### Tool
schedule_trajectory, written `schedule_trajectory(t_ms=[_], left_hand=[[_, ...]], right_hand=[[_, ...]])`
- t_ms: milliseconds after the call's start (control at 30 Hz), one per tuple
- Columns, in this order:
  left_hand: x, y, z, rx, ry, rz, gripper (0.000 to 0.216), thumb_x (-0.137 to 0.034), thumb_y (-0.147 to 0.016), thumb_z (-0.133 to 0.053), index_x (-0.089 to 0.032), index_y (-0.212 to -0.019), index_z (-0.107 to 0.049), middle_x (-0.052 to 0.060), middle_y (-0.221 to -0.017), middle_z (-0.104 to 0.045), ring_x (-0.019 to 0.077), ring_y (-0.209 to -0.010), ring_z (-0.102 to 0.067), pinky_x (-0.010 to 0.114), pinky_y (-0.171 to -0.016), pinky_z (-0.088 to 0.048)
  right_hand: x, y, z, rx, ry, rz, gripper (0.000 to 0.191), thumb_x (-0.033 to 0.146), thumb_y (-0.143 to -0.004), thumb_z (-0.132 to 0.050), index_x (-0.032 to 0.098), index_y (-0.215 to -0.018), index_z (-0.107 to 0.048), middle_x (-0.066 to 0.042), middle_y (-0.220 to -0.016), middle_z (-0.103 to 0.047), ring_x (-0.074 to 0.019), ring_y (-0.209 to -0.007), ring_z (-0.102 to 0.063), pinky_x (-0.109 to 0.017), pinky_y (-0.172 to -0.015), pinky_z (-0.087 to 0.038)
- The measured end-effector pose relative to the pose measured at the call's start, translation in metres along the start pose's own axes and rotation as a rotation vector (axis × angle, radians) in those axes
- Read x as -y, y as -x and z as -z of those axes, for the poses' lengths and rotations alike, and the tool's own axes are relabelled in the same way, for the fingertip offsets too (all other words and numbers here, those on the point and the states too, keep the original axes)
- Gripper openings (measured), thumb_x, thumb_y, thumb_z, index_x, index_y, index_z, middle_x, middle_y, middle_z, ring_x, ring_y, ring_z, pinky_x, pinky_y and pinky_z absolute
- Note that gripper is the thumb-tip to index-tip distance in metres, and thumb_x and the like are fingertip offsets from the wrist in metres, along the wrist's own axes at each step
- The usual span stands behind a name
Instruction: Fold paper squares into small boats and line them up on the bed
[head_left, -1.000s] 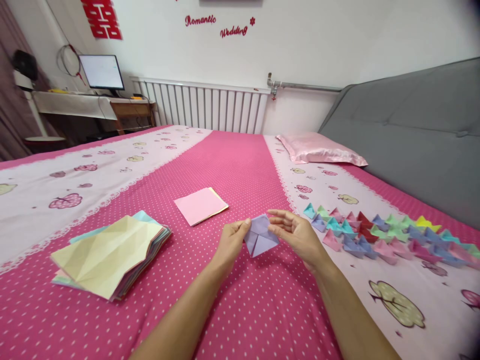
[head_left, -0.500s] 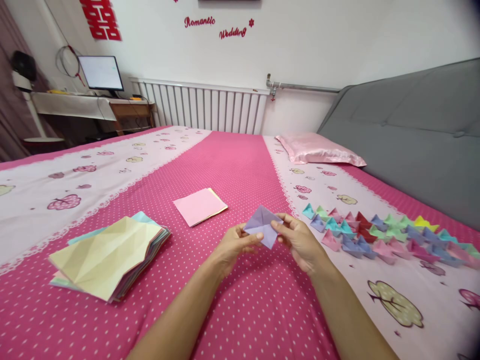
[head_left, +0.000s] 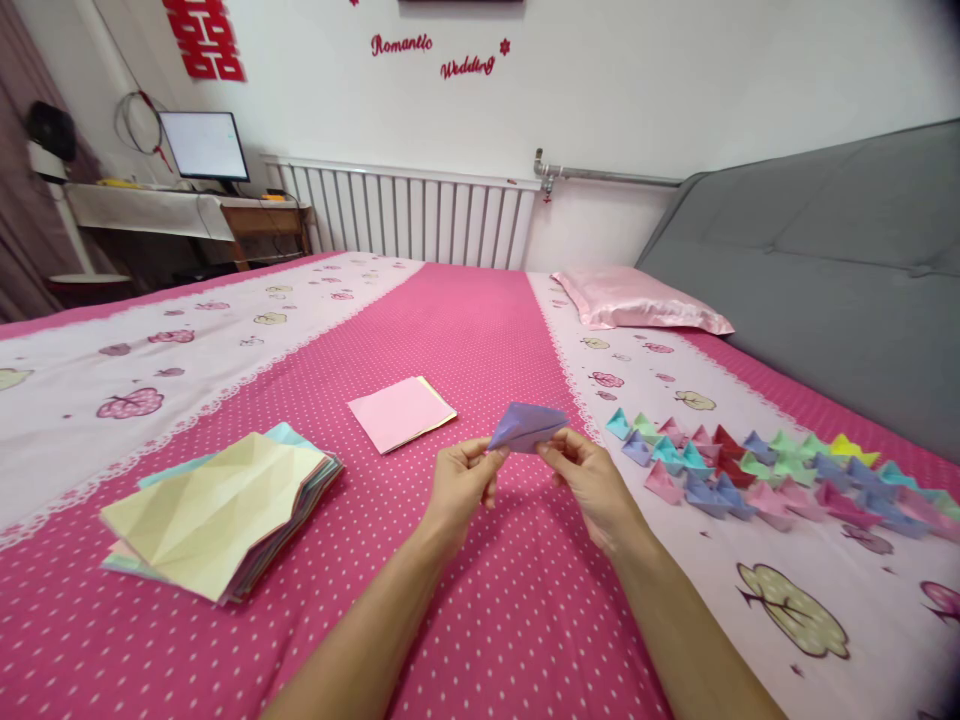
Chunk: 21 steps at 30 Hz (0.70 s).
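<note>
A partly folded sheet of purple origami paper (head_left: 526, 426) is held above the bed between both hands. My left hand (head_left: 463, 490) pinches its left lower corner between thumb and fingers. On the other side, my right hand (head_left: 589, 482) grips the right lower corner in the same way. The paper looks flattened, with a slanted upper edge and a fold line across its front. Beyond it to the left lies a small stack of square paper (head_left: 401, 412), pink on top.
A thick pile of creased paper (head_left: 217, 510), pale yellow on top, lies at the left. Several folded paper boats (head_left: 765, 470) stand in rows at the right. A pink pillow (head_left: 641, 298) rests near the grey headboard (head_left: 817, 230).
The purple paper has gone from an open diamond with a point hanging down to a flatter, folded shape. Both hands now hold its lower corners.
</note>
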<state>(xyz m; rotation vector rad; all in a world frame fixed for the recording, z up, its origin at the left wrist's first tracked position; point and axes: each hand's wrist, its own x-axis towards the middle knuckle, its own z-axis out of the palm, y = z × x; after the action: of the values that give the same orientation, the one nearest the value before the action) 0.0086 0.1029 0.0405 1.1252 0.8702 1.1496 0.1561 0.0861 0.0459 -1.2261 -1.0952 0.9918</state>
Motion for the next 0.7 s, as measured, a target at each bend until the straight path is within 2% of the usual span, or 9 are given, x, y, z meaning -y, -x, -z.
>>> schedule_trajectory(t_ms=[100, 200, 333, 500, 600, 700], left_hand=[[-0.001, 0.002, -0.002, 0.072, 0.128, 0.071, 0.025, -0.035, -0.068, -0.065, -0.014, -0.082, -0.066, 0.004, -0.061, -0.066, 0.0109, -0.047, -0.058, 0.020, -0.046, -0.040], [-0.002, 0.003, -0.004, 0.095, 0.203, 0.101, 0.023, -0.030, -0.067, -0.065, -0.014, -0.084, -0.067, 0.009, -0.082, -0.070, 0.0161, -0.069, -0.065, 0.022, -0.059, -0.046], [-0.003, 0.001, -0.003, 0.074, 0.218, 0.051, 0.016, -0.021, -0.066, -0.063, -0.014, -0.079, -0.069, 0.007, -0.081, -0.070, 0.0175, -0.080, -0.064, 0.026, -0.075, -0.046], [-0.001, -0.002, 0.004, 0.070, 0.127, -0.059, 0.024, -0.018, -0.064, -0.060, -0.014, -0.086, -0.069, 0.006, -0.078, -0.069, 0.0177, -0.073, -0.063, 0.032, -0.075, -0.048], [-0.002, -0.001, 0.005, 0.111, 0.104, -0.103, 0.029, -0.015, -0.062, -0.055, -0.014, -0.089, -0.068, 0.005, -0.077, -0.068, 0.0176, -0.072, -0.062, 0.033, -0.073, -0.049], [-0.004, 0.001, 0.004, 0.127, 0.079, -0.124, 0.033, -0.013, -0.060, -0.052, -0.013, -0.089, -0.067, 0.005, -0.077, -0.068, 0.0175, -0.073, -0.061, 0.033, -0.072, -0.049]], right_hand=[[-0.001, 0.000, 0.000, 0.010, 0.071, 0.035, 0.025, 0.040, -0.066, -0.065, 0.019, -0.080, -0.066, -0.001, -0.069, -0.062, -0.0129, -0.058, -0.048, -0.024, -0.051, -0.034], [0.001, 0.000, -0.001, 0.031, 0.075, 0.031, 0.027, 0.041, -0.065, -0.066, 0.018, -0.081, -0.067, -0.004, -0.073, -0.066, -0.0154, -0.064, -0.053, -0.026, -0.056, -0.038], [0.006, 0.002, 0.002, 0.089, 0.041, 0.040, 0.029, 0.036, -0.066, -0.067, 0.018, -0.088, -0.066, -0.004, -0.077, -0.067, -0.0156, -0.067, -0.056, -0.027, -0.060, -0.040], [0.014, 0.004, 0.011, 0.242, -0.073, 0.018, 0.038, 0.021, -0.067, -0.063, 0.020, -0.105, -0.058, -0.004, -0.086, -0.067, -0.0162, -0.077, -0.060, -0.029, -0.070, -0.044], [0.017, 0.004, 0.017, 0.302, -0.107, 0.042, 0.037, 0.017, -0.068, -0.060, 0.020, -0.105, -0.057, -0.005, -0.088, -0.067, -0.0182, -0.085, -0.060, -0.032, -0.076, -0.044], [0.018, 0.004, 0.021, 0.307, -0.123, 0.079, 0.033, 0.018, -0.069, -0.058, 0.020, -0.101, -0.059, -0.005, -0.087, -0.066, -0.0186, -0.084, -0.059, -0.032, -0.075, -0.045]])
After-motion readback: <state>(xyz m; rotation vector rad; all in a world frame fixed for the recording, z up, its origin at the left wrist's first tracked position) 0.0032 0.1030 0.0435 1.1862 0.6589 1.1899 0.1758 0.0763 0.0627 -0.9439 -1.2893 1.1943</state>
